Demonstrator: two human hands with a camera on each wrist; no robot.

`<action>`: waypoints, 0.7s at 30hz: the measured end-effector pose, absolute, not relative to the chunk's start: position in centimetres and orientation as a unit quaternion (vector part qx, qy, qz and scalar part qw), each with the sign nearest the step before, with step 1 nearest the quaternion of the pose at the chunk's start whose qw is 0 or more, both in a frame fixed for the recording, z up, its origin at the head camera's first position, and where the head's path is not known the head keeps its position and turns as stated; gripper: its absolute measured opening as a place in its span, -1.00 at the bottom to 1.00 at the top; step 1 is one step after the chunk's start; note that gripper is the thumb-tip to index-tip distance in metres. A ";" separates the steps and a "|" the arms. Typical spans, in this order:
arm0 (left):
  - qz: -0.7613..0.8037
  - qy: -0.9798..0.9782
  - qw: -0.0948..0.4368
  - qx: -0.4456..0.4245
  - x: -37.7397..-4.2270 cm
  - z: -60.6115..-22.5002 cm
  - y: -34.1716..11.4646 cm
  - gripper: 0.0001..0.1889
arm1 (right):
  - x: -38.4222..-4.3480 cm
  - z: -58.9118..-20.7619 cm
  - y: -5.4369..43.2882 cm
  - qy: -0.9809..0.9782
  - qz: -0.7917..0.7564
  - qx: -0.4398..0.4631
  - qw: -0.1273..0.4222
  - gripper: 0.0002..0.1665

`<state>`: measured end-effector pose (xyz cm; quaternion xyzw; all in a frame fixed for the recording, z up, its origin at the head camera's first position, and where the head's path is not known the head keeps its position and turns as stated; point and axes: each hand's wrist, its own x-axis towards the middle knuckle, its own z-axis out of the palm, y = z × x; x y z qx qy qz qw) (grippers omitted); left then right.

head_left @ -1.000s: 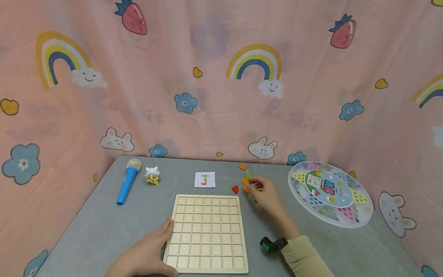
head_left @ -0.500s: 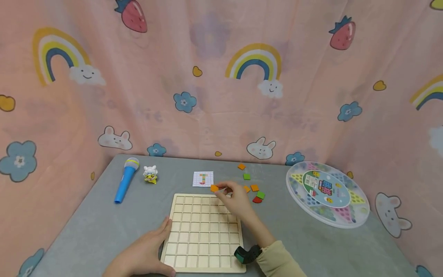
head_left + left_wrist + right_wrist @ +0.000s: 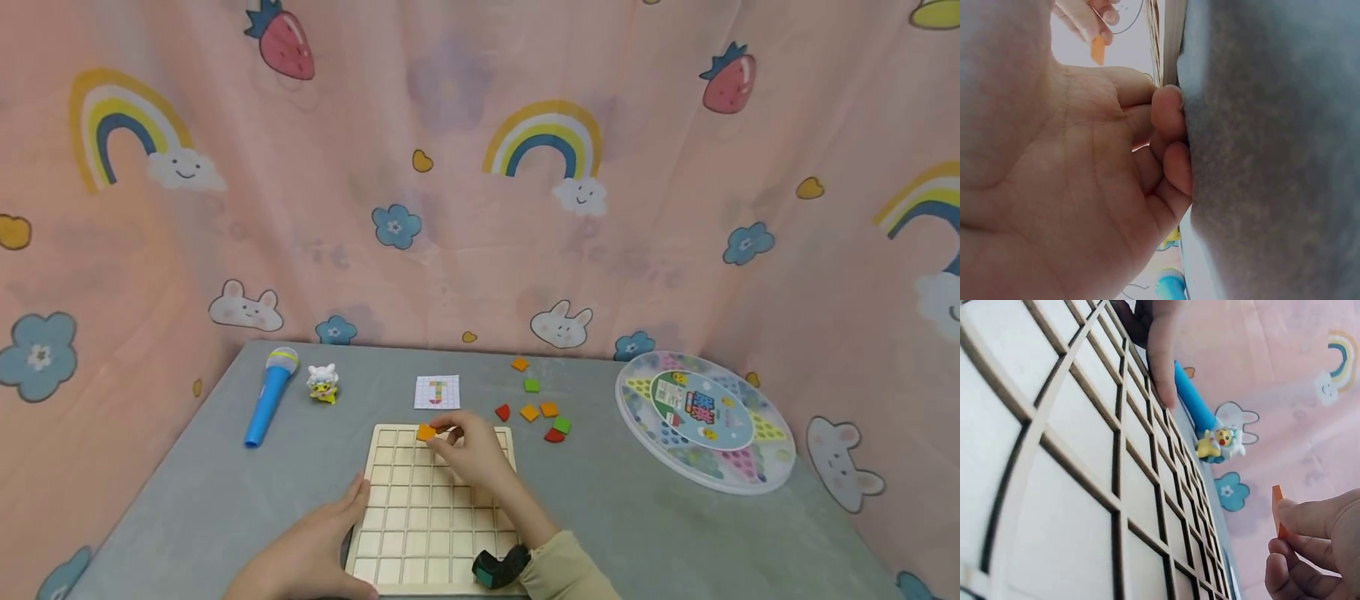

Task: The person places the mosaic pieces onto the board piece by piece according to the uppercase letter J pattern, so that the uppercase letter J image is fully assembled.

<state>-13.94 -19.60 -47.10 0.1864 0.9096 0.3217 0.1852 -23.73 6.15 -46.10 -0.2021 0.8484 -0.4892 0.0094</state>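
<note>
The tile is orange, thin and flat, with straight edges; the right hand pinches it at one side, raised over the far rows of the board, and seen nearly edge-on from the right wrist. The board is pale wood, rectangular, lying flat on the tabletop, its face divided by raised ridges into rows of square cells. The left hand touches its left edge toward the near corner.

Eight tiles, one gridded board, two hands, one card, one microphone
</note>
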 end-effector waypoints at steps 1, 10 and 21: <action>0.323 0.909 0.186 0.187 -14.0 -47.2 -19.7 0.46 | -23.7 -46.3 6.1 0.850 -0.484 -0.207 0.012 -0.76; 0.316 0.911 0.188 0.188 -14.1 -47.6 -19.9 0.48 | -23.9 -47.8 6.3 0.865 -0.440 -0.241 0.015 -0.81; 0.314 0.908 0.212 0.180 -14.7 -48.1 -20.0 0.43 | -23.9 -49.4 6.5 0.865 -0.430 -0.258 -0.011 -0.79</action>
